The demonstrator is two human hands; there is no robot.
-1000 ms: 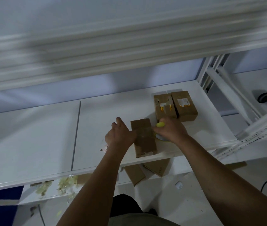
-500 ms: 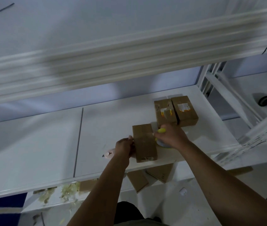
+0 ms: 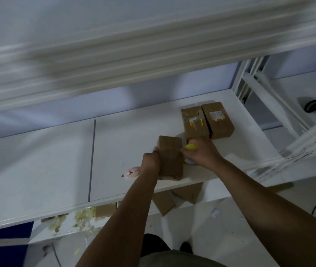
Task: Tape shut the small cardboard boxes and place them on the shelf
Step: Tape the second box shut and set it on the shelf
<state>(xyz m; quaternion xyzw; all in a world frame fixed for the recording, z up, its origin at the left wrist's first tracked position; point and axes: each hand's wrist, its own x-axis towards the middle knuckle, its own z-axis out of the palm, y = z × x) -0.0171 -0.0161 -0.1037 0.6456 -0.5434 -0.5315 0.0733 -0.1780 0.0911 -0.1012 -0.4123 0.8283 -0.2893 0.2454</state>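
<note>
A small brown cardboard box (image 3: 170,155) stands on the white shelf board (image 3: 57,160), near its front edge. My left hand (image 3: 150,160) grips the box's left side. My right hand (image 3: 203,153) is curled round a tape dispenser with a yellow part (image 3: 190,147) pressed against the box's right side. Two more small cardboard boxes (image 3: 193,122) (image 3: 218,120) sit side by side just behind, with torn labels on top.
A pink utility knife (image 3: 132,172) lies on the shelf left of my left hand. Several cardboard boxes (image 3: 189,192) and yellowish debris (image 3: 82,218) lie on the lower level. A blurred upper shelf edge (image 3: 114,60) crosses overhead. White rack uprights (image 3: 265,105) stand to the right.
My left hand slid from the top of the box down to its left side, uncovering the pink knife. The view shifted slightly; the right hand stays with the dispenser at the box.
</note>
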